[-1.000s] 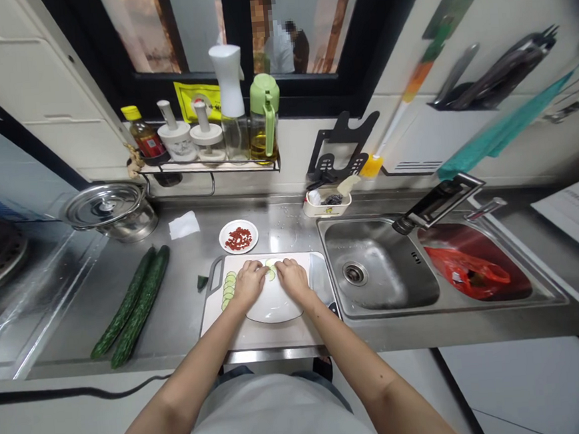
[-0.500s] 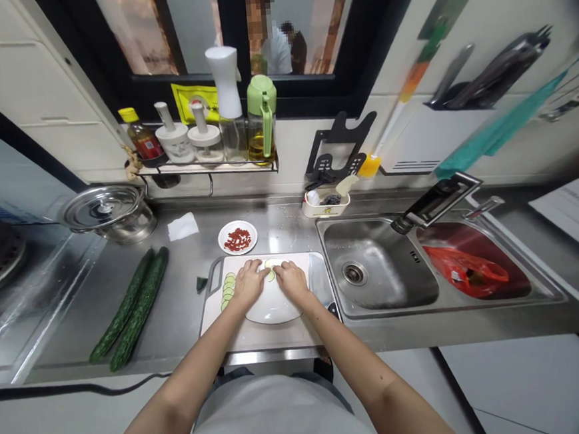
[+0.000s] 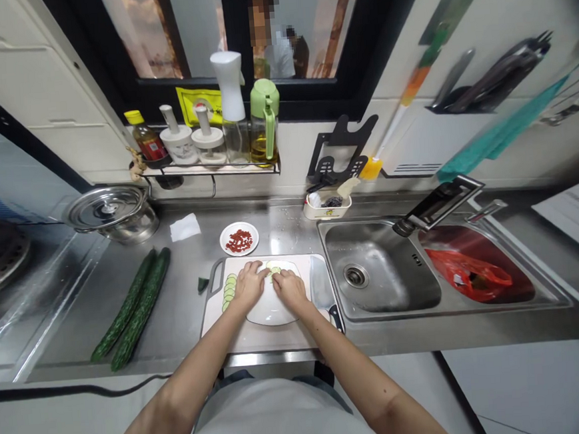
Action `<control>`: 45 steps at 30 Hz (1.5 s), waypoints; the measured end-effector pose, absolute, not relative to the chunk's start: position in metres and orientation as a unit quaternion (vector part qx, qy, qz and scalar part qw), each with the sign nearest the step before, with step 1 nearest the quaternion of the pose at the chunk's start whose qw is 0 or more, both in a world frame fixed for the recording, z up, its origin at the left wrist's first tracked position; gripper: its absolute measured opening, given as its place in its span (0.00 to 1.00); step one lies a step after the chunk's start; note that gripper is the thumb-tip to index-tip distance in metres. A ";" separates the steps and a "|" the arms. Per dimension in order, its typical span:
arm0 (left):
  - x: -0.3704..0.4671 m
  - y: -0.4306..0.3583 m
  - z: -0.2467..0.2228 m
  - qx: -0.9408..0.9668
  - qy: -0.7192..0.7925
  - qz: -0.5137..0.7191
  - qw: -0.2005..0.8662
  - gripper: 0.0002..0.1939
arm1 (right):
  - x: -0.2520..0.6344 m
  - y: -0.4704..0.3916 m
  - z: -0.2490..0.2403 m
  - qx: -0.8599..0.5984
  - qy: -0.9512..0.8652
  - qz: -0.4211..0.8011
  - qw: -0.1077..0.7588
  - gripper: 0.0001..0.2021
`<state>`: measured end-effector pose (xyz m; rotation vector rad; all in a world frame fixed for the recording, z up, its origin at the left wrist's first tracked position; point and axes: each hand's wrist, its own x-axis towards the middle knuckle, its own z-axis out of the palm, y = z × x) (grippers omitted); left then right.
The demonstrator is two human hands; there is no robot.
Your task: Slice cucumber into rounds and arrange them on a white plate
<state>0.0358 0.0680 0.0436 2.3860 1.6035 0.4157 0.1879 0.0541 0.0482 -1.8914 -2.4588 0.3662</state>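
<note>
A white plate (image 3: 272,314) rests on the cutting board (image 3: 274,340), with a few cucumber slices (image 3: 274,269) near its far edge. My left hand (image 3: 249,286) lies over the plate's left side, thumb apart and pointing towards these slices. On the right, my right hand (image 3: 291,290) has its fingertips together on a cucumber slice at the plate's far middle; the fingers partly cover it. Beside my left hand runs an overlapping row of cucumber slices (image 3: 228,292) on the board. A wide-bladed knife (image 3: 319,281) lies along the board's right side, its dark handle towards me.
Two whole cucumbers (image 3: 139,309) and a cucumber end (image 3: 202,284) lie left of the board. Behind it stand a small dish of red pieces (image 3: 240,239) and a white tissue (image 3: 185,227). A lidded pot (image 3: 113,214) is at back left. The double sink (image 3: 384,270) adjoins on the right.
My right hand has drawn in slightly, its fingers more bunched over the slices on the plate. My left hand has barely moved. The whole view has shifted a little.
</note>
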 end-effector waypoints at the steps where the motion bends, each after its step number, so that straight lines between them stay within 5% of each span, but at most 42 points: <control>1: 0.036 0.068 0.043 0.813 0.549 0.150 0.121 0.19 | 0.188 0.054 0.048 -0.606 -0.787 0.118 0.009 0.16; 20: 0.004 0.003 0.034 0.688 0.622 0.345 0.146 0.14 | 0.196 0.012 0.062 -0.586 -0.771 0.114 0.222 0.14; 45: -0.039 -0.028 0.047 0.548 0.808 0.144 0.161 0.15 | 0.206 -0.015 0.063 -0.598 -0.736 0.173 0.267 0.15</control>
